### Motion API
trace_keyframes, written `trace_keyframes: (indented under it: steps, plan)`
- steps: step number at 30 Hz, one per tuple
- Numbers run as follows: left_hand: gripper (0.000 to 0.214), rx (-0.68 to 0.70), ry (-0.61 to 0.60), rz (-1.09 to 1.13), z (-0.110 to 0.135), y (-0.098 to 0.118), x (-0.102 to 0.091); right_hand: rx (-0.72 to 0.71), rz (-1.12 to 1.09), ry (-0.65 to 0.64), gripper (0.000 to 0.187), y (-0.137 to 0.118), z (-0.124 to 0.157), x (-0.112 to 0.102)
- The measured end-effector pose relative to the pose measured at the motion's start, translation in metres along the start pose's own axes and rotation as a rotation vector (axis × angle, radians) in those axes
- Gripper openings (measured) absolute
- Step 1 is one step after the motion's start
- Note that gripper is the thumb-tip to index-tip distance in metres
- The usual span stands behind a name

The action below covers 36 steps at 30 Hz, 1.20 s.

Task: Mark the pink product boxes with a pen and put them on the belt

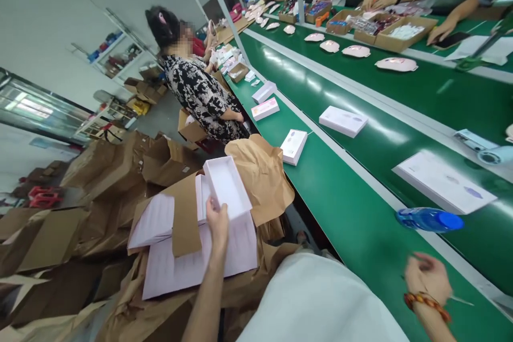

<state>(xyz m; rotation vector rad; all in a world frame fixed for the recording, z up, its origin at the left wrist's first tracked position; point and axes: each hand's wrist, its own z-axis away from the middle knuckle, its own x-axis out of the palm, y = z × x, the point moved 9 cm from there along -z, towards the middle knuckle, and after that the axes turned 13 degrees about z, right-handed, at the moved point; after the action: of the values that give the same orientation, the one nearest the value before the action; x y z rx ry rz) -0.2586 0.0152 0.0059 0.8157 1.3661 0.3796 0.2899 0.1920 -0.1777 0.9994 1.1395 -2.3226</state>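
Observation:
My left hand (217, 220) grips the near edge of an open white box tray (227, 186), held over stacks of white boxes (192, 262) wrapped in brown paper (262, 171) at my left side. My right hand (427, 277), with a beaded bracelet at the wrist, rests loosely curled on the green table edge (352, 235); I cannot make out anything in it. A blue water bottle (429, 219) lies on its side just beyond that hand.
White boxes (343, 120) (294, 145) and a flat white lid (443, 181) lie on the green belt. Pink mask-shaped pieces (396, 64) line the far belt. A person in a patterned top (200, 93) stands ahead; other people work opposite. Cardboard cartons (100, 181) pile at left.

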Motion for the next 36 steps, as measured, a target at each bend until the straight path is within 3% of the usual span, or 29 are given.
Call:
trace_keyframes:
  steps: [1,3,5,8,12,14,19,22,30,36]
  plan:
    - [0.061,0.008,-0.037,0.085,0.022,0.004,0.01,-0.12,-0.05,-0.075,0.055,-0.031,0.016,0.01]
    - [0.058,-0.044,-0.16,0.523,0.071,0.011,0.039,-0.398,-0.166,-0.27,0.056,-0.098,0.06,0.029]
    - [0.064,-0.105,-0.288,0.765,0.118,0.018,0.068,-0.647,-0.253,-0.418,0.055,-0.154,0.11,0.033]
    - [0.079,-0.174,-0.592,0.956,0.169,0.031,0.101,-0.82,-0.306,-0.397,0.041,-0.192,0.152,0.015]
    - [0.097,-0.337,-1.087,0.946,0.199,0.036,0.121,-0.869,-0.321,-0.212,0.021,-0.184,0.164,-0.014]
    - [0.094,-0.322,-1.237,0.861,0.202,0.036,0.124,-0.893,-0.321,-0.104,0.014,-0.176,0.169,-0.025]
    - [0.087,0.034,-1.252,0.753,0.203,0.042,0.133,-0.849,-0.309,0.295,0.015,-0.163,0.181,-0.054]
    - [0.092,0.102,-1.303,0.723,0.221,0.047,0.142,-0.848,-0.294,0.425,0.016,-0.161,0.187,-0.066]
    - [0.086,0.073,-1.38,0.761,0.245,0.08,0.141,-0.79,-0.252,0.536,0.013,-0.152,0.189,-0.084]
    - [0.09,0.067,-1.385,0.757,0.247,0.078,0.145,-0.769,-0.232,0.523,0.01,-0.151,0.189,-0.086]
